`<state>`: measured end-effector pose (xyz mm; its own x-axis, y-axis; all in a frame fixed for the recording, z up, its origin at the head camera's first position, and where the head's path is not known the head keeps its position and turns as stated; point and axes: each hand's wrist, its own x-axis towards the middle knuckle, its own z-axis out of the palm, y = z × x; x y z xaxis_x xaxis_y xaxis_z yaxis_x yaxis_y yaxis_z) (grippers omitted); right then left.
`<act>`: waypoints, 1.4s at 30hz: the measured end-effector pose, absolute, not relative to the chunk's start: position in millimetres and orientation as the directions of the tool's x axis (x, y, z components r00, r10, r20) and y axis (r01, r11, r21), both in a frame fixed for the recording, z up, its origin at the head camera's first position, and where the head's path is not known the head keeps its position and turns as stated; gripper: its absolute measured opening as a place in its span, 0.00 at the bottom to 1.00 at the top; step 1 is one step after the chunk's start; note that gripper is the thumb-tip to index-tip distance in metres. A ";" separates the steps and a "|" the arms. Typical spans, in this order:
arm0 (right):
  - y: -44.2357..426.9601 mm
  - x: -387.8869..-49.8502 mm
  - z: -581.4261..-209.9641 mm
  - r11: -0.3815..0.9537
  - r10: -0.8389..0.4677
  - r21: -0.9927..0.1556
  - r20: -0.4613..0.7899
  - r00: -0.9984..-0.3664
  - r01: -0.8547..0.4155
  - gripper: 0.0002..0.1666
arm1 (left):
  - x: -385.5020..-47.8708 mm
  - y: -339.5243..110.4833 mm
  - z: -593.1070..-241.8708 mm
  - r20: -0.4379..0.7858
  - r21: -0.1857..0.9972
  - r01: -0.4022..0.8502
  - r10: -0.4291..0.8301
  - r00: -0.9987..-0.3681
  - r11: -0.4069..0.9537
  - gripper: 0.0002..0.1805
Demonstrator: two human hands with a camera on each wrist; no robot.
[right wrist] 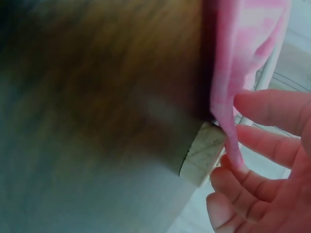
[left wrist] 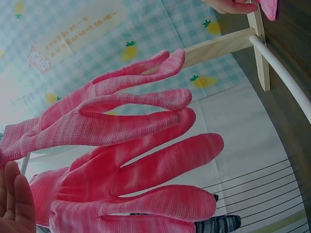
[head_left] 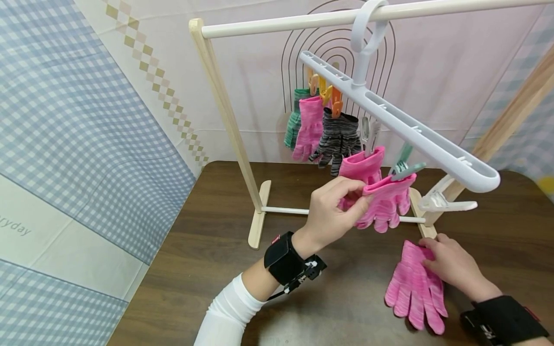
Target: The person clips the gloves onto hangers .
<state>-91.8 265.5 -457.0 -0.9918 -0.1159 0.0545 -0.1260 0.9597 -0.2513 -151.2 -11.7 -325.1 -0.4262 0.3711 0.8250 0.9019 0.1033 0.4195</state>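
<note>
My left hand (head_left: 331,211) pinches the cuff of a pink knit glove (head_left: 389,197) that hangs from a green clip (head_left: 406,169) on the grey clip hanger (head_left: 415,132). Just behind it another pink glove (head_left: 361,166) hangs from a grey clip (head_left: 367,134). In the left wrist view both hanging gloves (left wrist: 112,116) spread across the middle, beside the left hand's fingers (left wrist: 17,199). Lower right, my right hand (head_left: 456,264) holds the cuff edge of a third pink glove (head_left: 417,288) at the table. The right wrist view shows its fingers (right wrist: 272,111) around that cuff (right wrist: 231,107).
The hanger hooks over the white bar of a wooden rack (head_left: 229,115). Farther back, a green glove (head_left: 293,125), a pink one (head_left: 309,122) and a black-grey one (head_left: 339,137) hang from clips. A white clip (head_left: 446,197) dangles at the near end, above the brown table (head_left: 195,269).
</note>
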 end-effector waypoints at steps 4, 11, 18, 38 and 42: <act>265.1 -90.9 -457.8 0.960 -0.102 -0.255 0.065 -0.993 -0.115 0.21 | -150.9 -11.5 -325.0 0.826 0.419 0.902 0.371 -0.425 0.100 0.06; 264.7 -91.4 -459.2 0.957 -0.106 -0.265 0.063 -0.992 -0.119 0.20 | -151.1 -10.8 -325.9 0.831 0.409 0.907 0.369 -0.417 0.103 0.06; 268.5 -94.8 -456.4 0.939 -0.112 -0.328 -0.009 -0.994 -0.103 0.16 | -150.7 -11.5 -325.4 0.830 0.409 0.907 0.369 -0.417 0.105 0.06; 260.1 -89.9 -427.6 0.874 -0.099 -0.462 0.139 -0.985 -0.153 0.02 | -151.3 -10.8 -325.9 0.827 0.415 0.905 0.374 -0.419 0.096 0.06; 259.4 -88.8 -415.3 0.839 -0.087 -0.513 0.207 -0.975 -0.183 0.02 | -151.1 -10.4 -324.8 0.828 0.416 0.905 0.371 -0.419 0.094 0.06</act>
<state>-88.8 259.4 -415.3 -0.9746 -0.0869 0.2066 -0.1835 0.8388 -0.5126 -151.1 -10.4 -324.8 -0.4191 0.3715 0.8285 0.9047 0.0941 0.4155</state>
